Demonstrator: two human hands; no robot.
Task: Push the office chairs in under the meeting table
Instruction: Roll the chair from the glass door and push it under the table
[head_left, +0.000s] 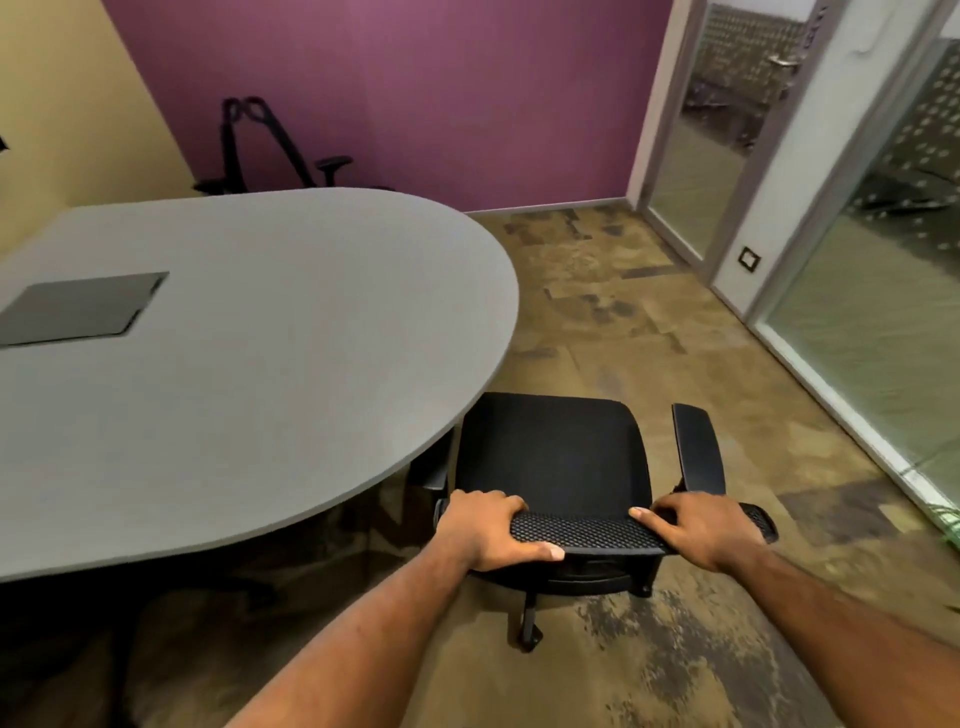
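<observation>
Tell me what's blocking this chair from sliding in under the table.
Nothing visible on the floor blocks it. The chair, gripped at its backrest by the left hand and right hand, sits beside the table; its left armrest already lies under the table's edge.

We see the meeting table (249, 332) top as matt, smooth grey laminate with a duller grey inset panel (83, 307). The office chair (553, 457) has black woven-cloth seat, open mesh backrest (587, 530), matt plastic armrest (698, 447). Carpet floor (649, 312) looks rough, mottled; glass partition (872, 312) glossy.
</observation>
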